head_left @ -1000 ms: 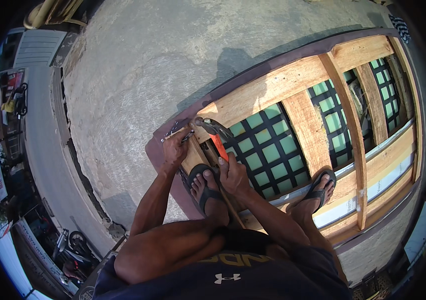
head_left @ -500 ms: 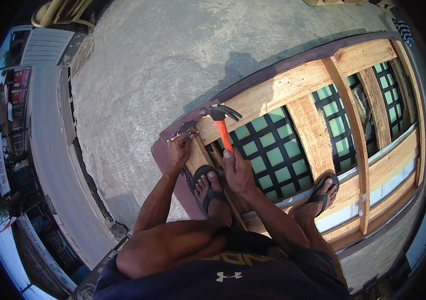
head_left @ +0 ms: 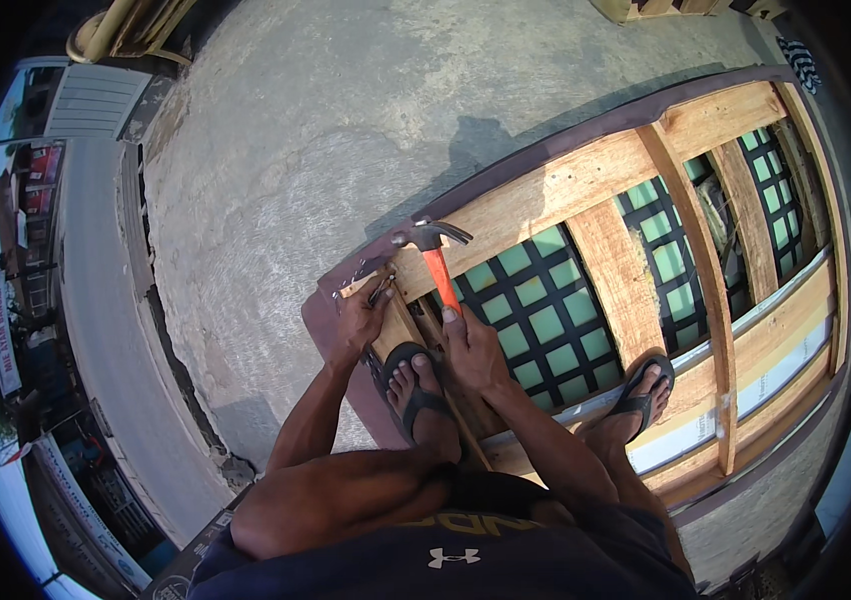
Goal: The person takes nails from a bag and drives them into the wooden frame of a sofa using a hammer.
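My right hand [head_left: 475, 348] is wrapped round the orange handle of a claw hammer [head_left: 440, 278]. The dark hammer head is raised over the near-left corner of a wooden frame [head_left: 556, 195], its claw to the right. At the end of the frame's left board [head_left: 396, 325], my left hand [head_left: 358, 322] is closed, its fingertips pinching a small thin piece that looks like a nail [head_left: 383, 288]. Part of that piece is hidden by the fingers. Both feet, in dark flip-flops, rest on the frame's boards.
Black webbing [head_left: 536, 320] crosses over green material inside the frame. Brown fabric [head_left: 351, 300] edges the frame's outside. Crosswise slats [head_left: 618, 270] and a raised bowed slat [head_left: 703, 250] span it. Concrete ground [head_left: 296, 150] lies around, with a road [head_left: 111, 290] at left.
The hammer has come down slightly and moved a little left toward the frame's corner. My left hand has shifted slightly right and down, still pinching at the board's end.
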The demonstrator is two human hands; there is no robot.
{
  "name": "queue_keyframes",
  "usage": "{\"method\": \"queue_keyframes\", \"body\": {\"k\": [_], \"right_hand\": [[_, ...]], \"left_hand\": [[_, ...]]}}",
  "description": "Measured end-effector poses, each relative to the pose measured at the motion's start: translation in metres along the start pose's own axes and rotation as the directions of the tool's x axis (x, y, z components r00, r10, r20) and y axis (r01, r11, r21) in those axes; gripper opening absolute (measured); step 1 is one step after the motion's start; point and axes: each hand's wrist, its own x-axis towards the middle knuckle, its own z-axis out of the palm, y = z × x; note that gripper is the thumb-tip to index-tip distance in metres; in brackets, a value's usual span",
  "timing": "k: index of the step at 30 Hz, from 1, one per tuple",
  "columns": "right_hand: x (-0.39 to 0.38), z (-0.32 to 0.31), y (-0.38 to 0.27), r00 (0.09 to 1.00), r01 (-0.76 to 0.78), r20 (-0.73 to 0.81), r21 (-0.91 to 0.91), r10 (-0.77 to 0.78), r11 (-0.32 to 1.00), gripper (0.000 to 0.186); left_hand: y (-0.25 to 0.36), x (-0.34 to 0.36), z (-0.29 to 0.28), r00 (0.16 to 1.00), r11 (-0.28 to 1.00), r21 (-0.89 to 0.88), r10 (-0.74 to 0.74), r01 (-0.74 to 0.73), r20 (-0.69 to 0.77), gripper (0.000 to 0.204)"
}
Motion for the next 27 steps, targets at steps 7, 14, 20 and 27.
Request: {"method": "queue_keyframes", "body": {"k": [7,14,20,27], "right_hand": [[-0.006,-0.005,0.024,0.995,-0.1,0.009,-0.06,0.101,0.993,0.042],[0.005,-0.01,0.033,0.994,-0.08,-0.078,-0.102,0.073,0.992,0.038],[0.013,-0.039,0.01,0.987,-0.14,-0.09,-0.097,0.132,0.985,0.037],[0.002,-0.123,-0.025,0.932,-0.083,-0.36,-0.139,0.027,0.987,0.043]], "left_hand": [[-0.007,0.002,-0.004,0.98,0.958,0.235,0.129,-0.163,0.155,0.025],[-0.004,0.006,-0.006,0.865,0.839,0.242,0.426,-0.487,0.263,0.018],[0.015,0.026,-0.009,0.996,0.989,-0.123,0.083,-0.08,0.026,0.029],[0.075,0.028,0.055,0.96,0.919,-0.395,0.115,-0.005,0.255,0.028]]}}
